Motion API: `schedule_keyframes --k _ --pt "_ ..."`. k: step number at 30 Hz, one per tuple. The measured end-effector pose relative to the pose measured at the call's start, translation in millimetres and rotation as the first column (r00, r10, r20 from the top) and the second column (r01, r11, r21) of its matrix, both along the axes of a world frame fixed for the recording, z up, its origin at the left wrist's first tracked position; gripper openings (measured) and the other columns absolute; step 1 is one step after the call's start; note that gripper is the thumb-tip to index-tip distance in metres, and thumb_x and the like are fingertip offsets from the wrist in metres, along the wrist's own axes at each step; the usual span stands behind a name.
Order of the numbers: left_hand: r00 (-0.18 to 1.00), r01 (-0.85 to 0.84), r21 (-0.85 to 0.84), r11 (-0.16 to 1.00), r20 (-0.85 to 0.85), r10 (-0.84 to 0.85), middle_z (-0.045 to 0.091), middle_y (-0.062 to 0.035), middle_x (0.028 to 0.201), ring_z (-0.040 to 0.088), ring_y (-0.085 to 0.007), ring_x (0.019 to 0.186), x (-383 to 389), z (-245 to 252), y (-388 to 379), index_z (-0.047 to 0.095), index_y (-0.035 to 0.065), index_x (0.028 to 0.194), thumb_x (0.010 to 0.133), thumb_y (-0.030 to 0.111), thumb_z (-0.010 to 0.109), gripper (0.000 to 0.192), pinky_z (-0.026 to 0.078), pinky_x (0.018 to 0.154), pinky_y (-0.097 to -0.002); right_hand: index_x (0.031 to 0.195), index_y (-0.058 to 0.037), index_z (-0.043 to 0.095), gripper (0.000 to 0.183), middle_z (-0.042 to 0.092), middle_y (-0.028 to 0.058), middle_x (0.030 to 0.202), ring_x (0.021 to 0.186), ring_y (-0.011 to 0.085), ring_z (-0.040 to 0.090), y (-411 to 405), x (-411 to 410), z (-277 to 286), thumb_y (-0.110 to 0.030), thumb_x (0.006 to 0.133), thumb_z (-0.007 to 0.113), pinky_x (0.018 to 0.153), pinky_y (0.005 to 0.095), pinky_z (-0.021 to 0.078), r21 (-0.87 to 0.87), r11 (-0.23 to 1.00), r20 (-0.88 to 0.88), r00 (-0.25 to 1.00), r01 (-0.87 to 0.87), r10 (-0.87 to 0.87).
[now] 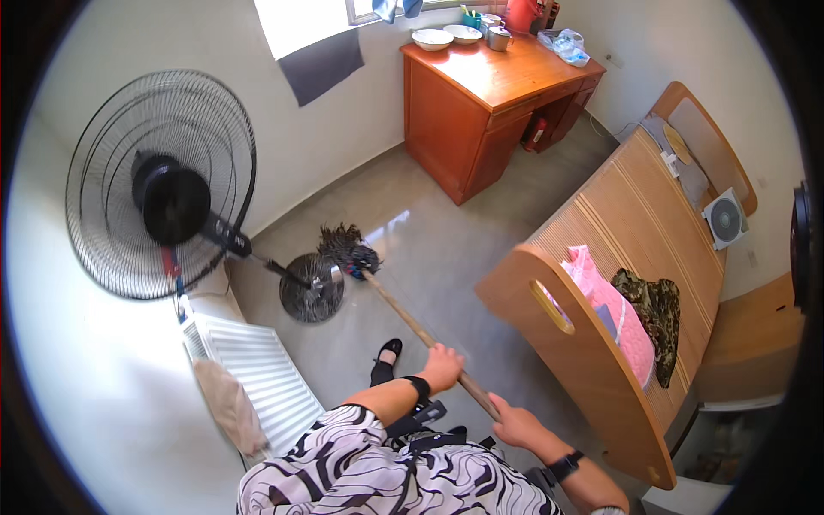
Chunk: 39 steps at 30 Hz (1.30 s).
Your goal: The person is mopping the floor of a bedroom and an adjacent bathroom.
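Note:
A long wooden mop handle [404, 311] runs from my hands down to a dark, stringy mop head [347, 250] on the grey floor. My left hand [444, 368] wraps around the handle at its middle stretch. Closer to the handle's upper end, my right hand [517, 421] grips it as well. The mop head lies right beside the round base [312, 288] of a standing fan; whether the strands touch the base I cannot tell. Above that base rises the fan's large wire cage [161, 183].
A wooden desk [450, 122] bearing bowls and cups stands by the window wall. On the right is a bed [644, 212] with a wooden footboard [566, 360], pink cloth [618, 315] and a small box fan [725, 219]. A white slatted unit [257, 373] stands at the left wall.

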State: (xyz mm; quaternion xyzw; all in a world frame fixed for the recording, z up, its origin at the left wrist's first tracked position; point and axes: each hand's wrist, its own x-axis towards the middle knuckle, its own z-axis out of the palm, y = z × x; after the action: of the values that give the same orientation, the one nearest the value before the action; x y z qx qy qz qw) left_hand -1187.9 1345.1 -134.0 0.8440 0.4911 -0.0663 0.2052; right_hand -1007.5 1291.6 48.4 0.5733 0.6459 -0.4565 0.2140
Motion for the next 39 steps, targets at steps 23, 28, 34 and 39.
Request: schedule_keyframes --k 23,28,34,39 --pt "0.753 0.576 -0.208 0.790 0.512 -0.414 0.062 -0.0110 0.082 0.059 -0.0300 0.087 165.1 55.7 -163.7 0.062 0.0114 0.079 0.062 0.014 0.059 0.017 0.041 0.077 -0.0437 0.135 -0.0105 0.029 0.067 0.061 0.0229 0.086 0.078 0.0378 0.060 -211.3 128.1 118.3 -0.016 0.073 0.055 0.068 0.0432 0.0474 -0.102 0.916 -0.066 0.917 0.387 -0.395" --pt "0.924 0.290 -0.012 0.957 0.262 -0.277 0.061 -0.0128 0.081 0.058 -0.0303 0.087 95.6 10.9 -111.3 0.062 0.0099 0.077 0.069 0.011 0.059 0.009 0.045 0.075 -0.0430 0.133 -0.0098 0.029 0.061 0.062 0.0209 0.086 0.077 0.0380 0.059 -156.8 75.5 35.4 -0.011 0.076 0.049 0.064 0.0456 0.0461 0.036 0.974 -0.081 0.972 0.224 -0.221" --pt "0.981 -0.121 0.122 0.985 0.163 0.101 0.055 -0.0121 0.098 0.049 -0.0321 0.103 67.9 7.5 -81.6 0.059 0.0083 0.087 0.073 0.008 0.057 0.014 0.043 0.081 -0.0433 0.134 -0.0108 0.032 0.058 0.062 0.0181 0.084 0.077 0.0352 0.060 -118.6 55.5 -6.5 -0.009 0.078 0.047 0.064 0.0455 0.0466 0.184 0.970 -0.078 0.987 0.156 -0.144" --pt "0.910 -0.079 0.080 0.994 0.412 0.039 0.054 -0.0162 0.097 0.046 -0.0358 0.105 157.1 -4.6 -128.8 0.060 0.0065 0.084 0.071 0.005 0.056 0.014 0.042 0.087 -0.0407 0.133 -0.0134 0.034 0.057 0.062 0.0169 0.083 0.076 0.0340 0.060 -171.2 134.7 15.8 -0.009 0.078 0.048 0.064 0.0452 0.0464 0.114 0.966 -0.008 0.972 0.233 -0.234"
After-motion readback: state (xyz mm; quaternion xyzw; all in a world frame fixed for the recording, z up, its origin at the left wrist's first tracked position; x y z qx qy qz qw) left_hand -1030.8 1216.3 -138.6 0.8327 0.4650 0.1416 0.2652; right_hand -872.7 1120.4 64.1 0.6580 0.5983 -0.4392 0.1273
